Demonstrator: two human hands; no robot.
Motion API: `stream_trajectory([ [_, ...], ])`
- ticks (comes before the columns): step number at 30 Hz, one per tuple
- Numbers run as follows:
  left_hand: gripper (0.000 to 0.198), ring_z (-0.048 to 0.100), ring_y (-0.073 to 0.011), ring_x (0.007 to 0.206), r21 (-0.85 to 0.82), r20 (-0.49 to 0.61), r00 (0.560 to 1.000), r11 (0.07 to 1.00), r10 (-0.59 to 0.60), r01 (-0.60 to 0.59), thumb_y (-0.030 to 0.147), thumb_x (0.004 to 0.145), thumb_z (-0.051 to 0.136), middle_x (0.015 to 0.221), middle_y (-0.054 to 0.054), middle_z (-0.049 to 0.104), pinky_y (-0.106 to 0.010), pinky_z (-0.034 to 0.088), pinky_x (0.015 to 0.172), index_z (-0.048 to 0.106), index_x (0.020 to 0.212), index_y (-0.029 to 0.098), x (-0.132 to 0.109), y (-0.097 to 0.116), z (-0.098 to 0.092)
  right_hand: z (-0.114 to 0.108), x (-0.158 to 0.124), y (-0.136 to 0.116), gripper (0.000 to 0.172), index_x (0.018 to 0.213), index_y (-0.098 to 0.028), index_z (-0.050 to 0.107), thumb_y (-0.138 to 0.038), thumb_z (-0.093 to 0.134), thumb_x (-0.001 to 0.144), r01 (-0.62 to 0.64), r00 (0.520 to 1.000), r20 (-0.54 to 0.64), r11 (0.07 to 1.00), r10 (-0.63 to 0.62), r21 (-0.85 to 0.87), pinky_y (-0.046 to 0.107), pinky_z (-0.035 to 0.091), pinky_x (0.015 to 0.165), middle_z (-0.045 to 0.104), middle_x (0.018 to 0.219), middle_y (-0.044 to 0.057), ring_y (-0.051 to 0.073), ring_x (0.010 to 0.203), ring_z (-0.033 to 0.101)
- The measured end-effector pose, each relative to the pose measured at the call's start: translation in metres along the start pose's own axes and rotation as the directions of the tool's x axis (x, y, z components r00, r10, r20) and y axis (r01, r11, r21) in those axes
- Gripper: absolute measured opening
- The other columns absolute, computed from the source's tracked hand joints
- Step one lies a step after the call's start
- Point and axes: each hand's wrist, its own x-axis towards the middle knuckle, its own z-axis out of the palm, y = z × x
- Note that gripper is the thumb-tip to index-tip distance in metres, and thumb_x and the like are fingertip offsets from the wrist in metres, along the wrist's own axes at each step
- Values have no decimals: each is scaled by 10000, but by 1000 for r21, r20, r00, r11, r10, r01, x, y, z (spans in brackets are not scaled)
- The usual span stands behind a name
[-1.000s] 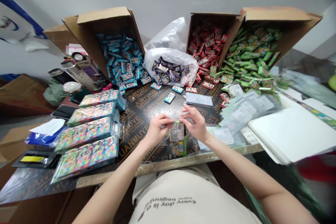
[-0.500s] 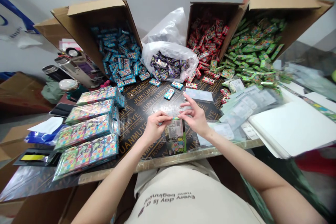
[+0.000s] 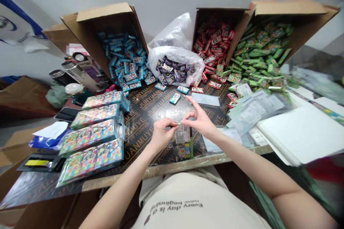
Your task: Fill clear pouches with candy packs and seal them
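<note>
My left hand (image 3: 164,131) and my right hand (image 3: 199,121) meet at the middle of the table, fingertips almost touching. Between them they pinch the top edge of a green printed card (image 3: 185,150), which hangs or lies below with a grey printed panel on its upper part. The thumb and forefinger of my left hand are pressed together. On the right, thumb and finger pinch while another finger points up. Beyond my fingers lie a small blue candy packet (image 3: 175,98) and a clear plastic sleeve (image 3: 206,99).
Open cartons hold blue packets (image 3: 129,57), red packets (image 3: 215,43) and green packets (image 3: 263,50). A clear bag (image 3: 197,66) holds purple ones. Filled printed packs (image 3: 94,155) are stacked left. Plastic sleeves (image 3: 248,114) and white sheets (image 3: 303,128) lie right, near the table edge (image 3: 161,170).
The view has shifted slightly, so everything sits a little lower in it. My fingertips have drawn closer together at the card's top edge, covering more of its green strip.
</note>
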Motion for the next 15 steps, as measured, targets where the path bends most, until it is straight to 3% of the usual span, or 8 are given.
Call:
stream_trajectory([
  [6, 32, 591, -146, 675, 19, -13, 999, 999, 30, -29, 182, 679, 632, 723, -44, 644, -268, 455, 653, 618, 694, 157, -1, 3, 1, 10, 4, 16, 843, 1363, -262, 217, -185, 680, 662, -30, 998, -58, 999, 28, -43, 324, 482, 706, 594, 626, -48, 148, 636, 597],
  [12, 151, 552, -122, 591, 44, -127, 992, 998, -29, 35, 222, 686, 647, 625, -13, 601, -237, 420, 585, 568, 573, 162, -3, 2, 12, 14, 3, 17, 816, 1356, -285, 240, -145, 646, 662, 8, 995, -93, 993, -20, -121, 321, 449, 803, 584, 667, -54, 127, 685, 583],
  [15, 100, 548, -128, 598, 77, -95, 994, 995, -62, 69, 218, 662, 668, 635, -12, 601, -240, 419, 584, 594, 633, 159, -1, 6, 13, 16, 6, 25, 967, 1377, -316, 114, -135, 662, 601, -168, 979, -106, 982, 176, 81, 280, 487, 667, 583, 814, -21, 130, 694, 582],
])
